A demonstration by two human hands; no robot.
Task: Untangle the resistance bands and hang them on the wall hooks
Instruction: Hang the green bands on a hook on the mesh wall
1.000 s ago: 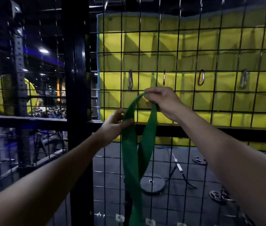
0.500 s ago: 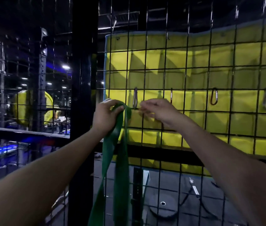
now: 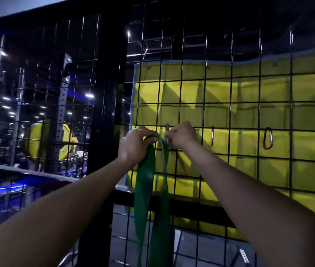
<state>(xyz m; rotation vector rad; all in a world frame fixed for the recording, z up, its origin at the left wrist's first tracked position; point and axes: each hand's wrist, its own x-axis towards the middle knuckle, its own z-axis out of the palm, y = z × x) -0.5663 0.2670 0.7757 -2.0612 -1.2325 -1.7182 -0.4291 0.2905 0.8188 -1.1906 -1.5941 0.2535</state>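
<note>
A green resistance band (image 3: 145,191) hangs as a long loop in front of the black wire grid wall (image 3: 230,105). My left hand (image 3: 136,145) grips the top of the band's loop, just left of a silver carabiner hook (image 3: 166,132) clipped to the grid. My right hand (image 3: 181,134) pinches that carabiner with fingers and thumb. The band's top edge touches or nearly touches the carabiner; whether it is threaded on cannot be made out. The band's lower end runs out of the bottom of the view.
Two more carabiners hang on the grid to the right, a thin one (image 3: 212,135) and a red one (image 3: 268,138). A yellow padded mat (image 3: 268,112) lies behind the grid. A thick black post (image 3: 104,112) stands at left, gym racks beyond.
The left hand took over the band's top and lifted it toward the leftmost carabiner. The right hand let go of the band and moved onto that carabiner.
</note>
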